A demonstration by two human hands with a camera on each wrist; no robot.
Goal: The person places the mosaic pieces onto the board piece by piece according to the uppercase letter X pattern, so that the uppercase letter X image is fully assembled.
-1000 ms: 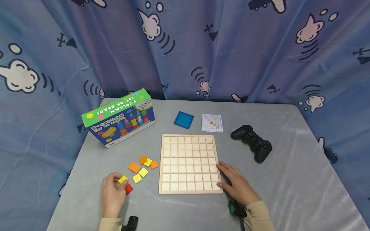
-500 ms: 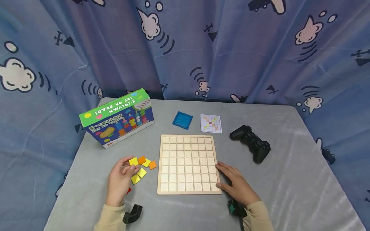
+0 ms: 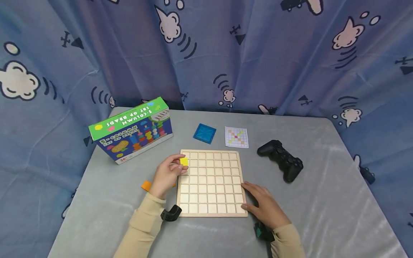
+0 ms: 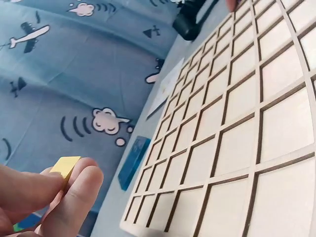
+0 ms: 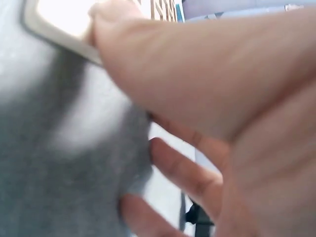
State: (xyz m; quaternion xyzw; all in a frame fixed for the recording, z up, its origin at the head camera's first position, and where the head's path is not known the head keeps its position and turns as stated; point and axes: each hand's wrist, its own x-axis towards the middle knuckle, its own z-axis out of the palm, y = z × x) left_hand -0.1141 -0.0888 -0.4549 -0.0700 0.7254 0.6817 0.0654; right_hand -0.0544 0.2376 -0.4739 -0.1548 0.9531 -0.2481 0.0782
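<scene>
My left hand (image 3: 166, 175) pinches a yellow square tile (image 3: 184, 161) between thumb and fingers, over the upper left edge of a wooden grid board (image 3: 213, 214). In the left wrist view the tile (image 4: 64, 166) stands out above the fingertips, apart from the board's cells. My right hand (image 3: 266, 208) rests at the board's right edge, its thumb and fingertips touching the rim; the right wrist view shows the thumb (image 5: 163, 59) on the board's corner. Orange tiles (image 3: 146, 185) lie beside the left wrist, and that arm hides the rest of the loose tiles.
A boxed bead set (image 3: 132, 132) stands at the back left. Behind the board lie a blue square tray-like piece (image 3: 204, 133) and a printed pattern card (image 3: 236, 137). A black game controller (image 3: 280, 159) lies to the right. A patterned curtain (image 3: 200, 53) hangs behind the table.
My left hand has lifted the yellow tile from the front left, carried it past the loose tiles, and brought it up and right to the board. My right hand has stayed at the board's edge.
</scene>
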